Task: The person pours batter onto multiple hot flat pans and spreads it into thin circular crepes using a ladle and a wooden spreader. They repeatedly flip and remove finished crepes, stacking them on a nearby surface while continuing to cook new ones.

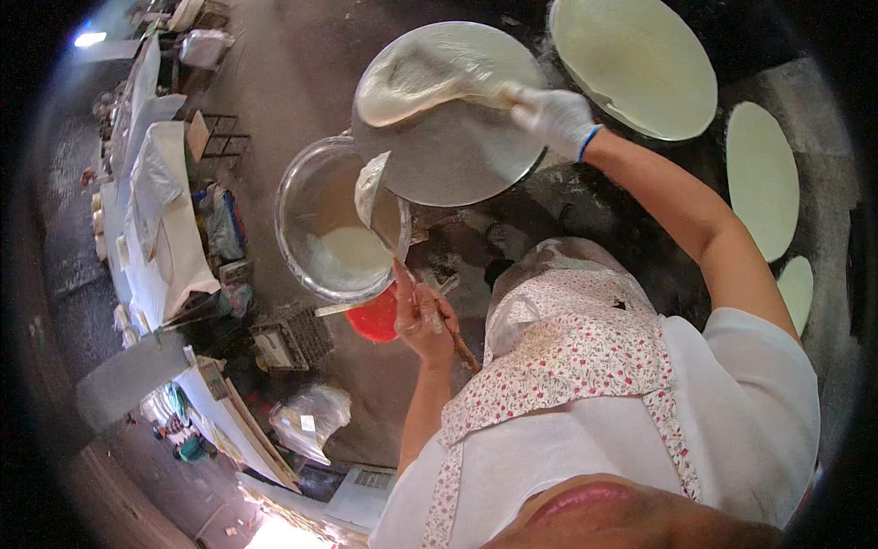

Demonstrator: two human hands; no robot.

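Observation:
My bare left hand is closed round the wooden handle of a ladle. The ladle's batter-coated bowl is tilted over a clear round tub with pale liquid batter in it. My right hand, in a white glove with a blue cuff, is closed at the right part of a round grey griddle plate. From its fingers a blurred shape runs into the wet white batter, which covers the plate's far part; what they grip cannot be made out.
Several round pale batter sheets lie right of me, a large one and a narrower-looking one among them. Under the tub shows a red round thing. Leftward stand a white-covered table, a wire crate and a plastic bag.

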